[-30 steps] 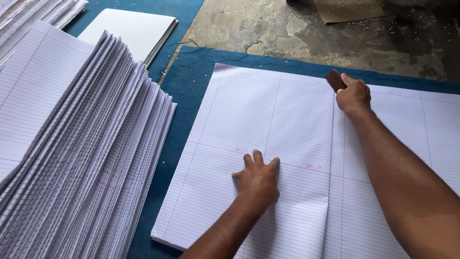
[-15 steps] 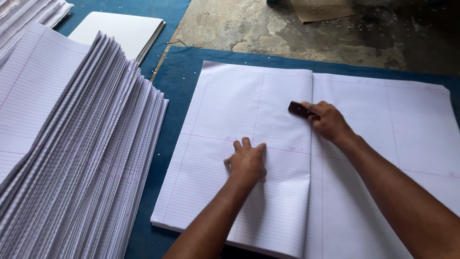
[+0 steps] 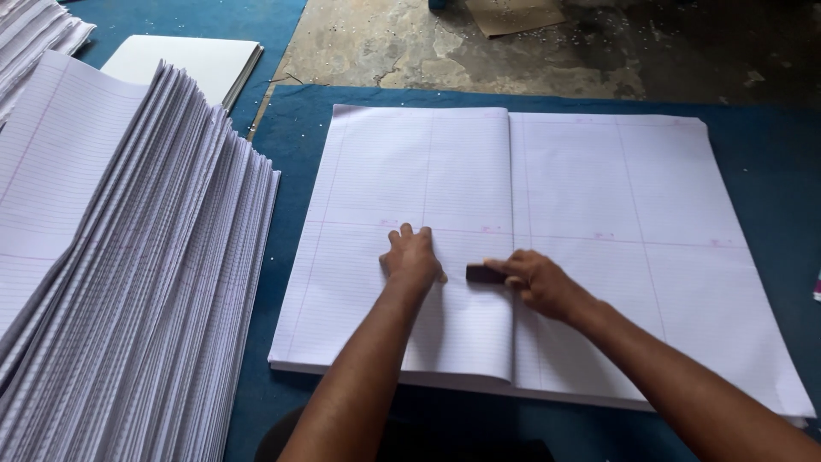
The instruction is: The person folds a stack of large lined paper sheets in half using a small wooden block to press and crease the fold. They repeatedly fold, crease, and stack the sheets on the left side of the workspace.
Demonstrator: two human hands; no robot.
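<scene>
Head view: hands (image 3: 466, 272) mid-sheet (image 3: 599, 197), edges free.

Left hand (image 3: 412, 257) flat on folded ruled sheets (image 3: 410, 171), right hand (image 3: 537, 281) gripping dark block (image 3: 484, 274)

Illumination even, soft daylight, moderately bright, no hard glare: the large white ruled folded paper sheet (image 3: 599, 222) on the blue mat (image 3: 770, 171) reads bright but keeps its faint lines, and the rough grey concrete floor (image 3: 385, 43) darkens toward the top right corner. Shadows weak and diffuse, a thin one under the sheet's near edge and along its centre fold. Focus sharp across the centre; the fanned stack of white ruled sheets (image 3: 154, 282) at the left edge softens slightly and splays with mild wide-angle stretch.
</scene>
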